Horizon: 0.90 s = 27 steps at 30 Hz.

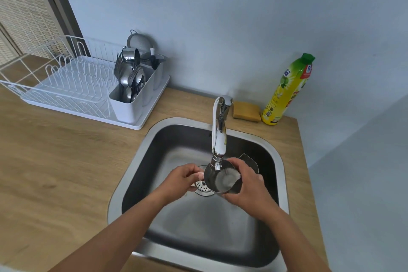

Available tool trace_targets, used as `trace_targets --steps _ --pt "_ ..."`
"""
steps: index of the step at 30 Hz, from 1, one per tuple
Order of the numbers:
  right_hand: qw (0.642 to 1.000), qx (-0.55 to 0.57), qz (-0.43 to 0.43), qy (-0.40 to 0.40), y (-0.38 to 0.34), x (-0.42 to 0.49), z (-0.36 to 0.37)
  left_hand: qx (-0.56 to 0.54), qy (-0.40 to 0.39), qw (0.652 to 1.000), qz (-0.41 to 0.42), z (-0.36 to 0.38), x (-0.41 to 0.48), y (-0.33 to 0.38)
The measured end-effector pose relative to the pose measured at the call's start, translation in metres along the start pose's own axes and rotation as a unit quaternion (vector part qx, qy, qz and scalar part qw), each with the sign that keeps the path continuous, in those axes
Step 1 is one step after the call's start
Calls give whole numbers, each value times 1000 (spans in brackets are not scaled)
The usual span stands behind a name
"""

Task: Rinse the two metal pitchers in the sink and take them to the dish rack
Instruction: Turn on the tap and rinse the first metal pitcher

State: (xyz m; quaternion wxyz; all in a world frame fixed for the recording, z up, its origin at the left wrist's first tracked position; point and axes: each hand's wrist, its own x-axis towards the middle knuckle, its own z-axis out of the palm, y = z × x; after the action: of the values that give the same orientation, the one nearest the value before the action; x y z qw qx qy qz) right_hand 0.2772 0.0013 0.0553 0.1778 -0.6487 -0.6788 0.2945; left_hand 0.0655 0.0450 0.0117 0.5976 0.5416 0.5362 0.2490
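Dish rack (pixel 66 81): white wire loops on a white plastic tray, on the wooden counter behind and left of the sink (pixel 132 161).
Cutlery caddy (pixel 130 104): white plastic box at the rack's sink-side end, packed with shiny steel spoons and forks standing handle-down.
Left hand (pixel 183 178): over the sink's drain, fingers curled, thumb and fingertips pinching the left wall of the held pitcher (pixel 221 181).
Held pitcher: polished steel, round-mouthed, above the middle of the sink and directly under the faucet tip. Its mouth opens upward and its long axis is near upright, leaning slightly.
Faucet (pixel 218 134): chrome, curved, rising from the sink's back rim.
Right hand (pixel 245 185): fingers wrapped round the held pitcher's right side.
Second pitcher (pixel 250 161): steel, standing in the sink's back right part, partly hidden by the right hand, with its pointed spout aimed at the back wall of the sink.
Sponge (pixel 246 112): yellow block behind the sink, on the counter.
Soap bottle (pixel 287 90): yellow plastic with a green cap, just right of the sponge.
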Motion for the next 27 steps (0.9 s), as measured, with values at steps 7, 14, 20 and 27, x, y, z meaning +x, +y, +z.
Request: trace_targets --steps 7,14,20,27 --pt "997 71 16 34 -4 17 21 204 131 963 120 -15 -8 15" --pt "968 233 53 -72 -7 23 40 379 156 906 107 -40 -19 26" --pt "952 265 88 -123 7 17 27 169 39 985 5 -40 -22 8" --pt "950 271 89 -128 4 24 35 118 65 991 4 -34 -19 -9"
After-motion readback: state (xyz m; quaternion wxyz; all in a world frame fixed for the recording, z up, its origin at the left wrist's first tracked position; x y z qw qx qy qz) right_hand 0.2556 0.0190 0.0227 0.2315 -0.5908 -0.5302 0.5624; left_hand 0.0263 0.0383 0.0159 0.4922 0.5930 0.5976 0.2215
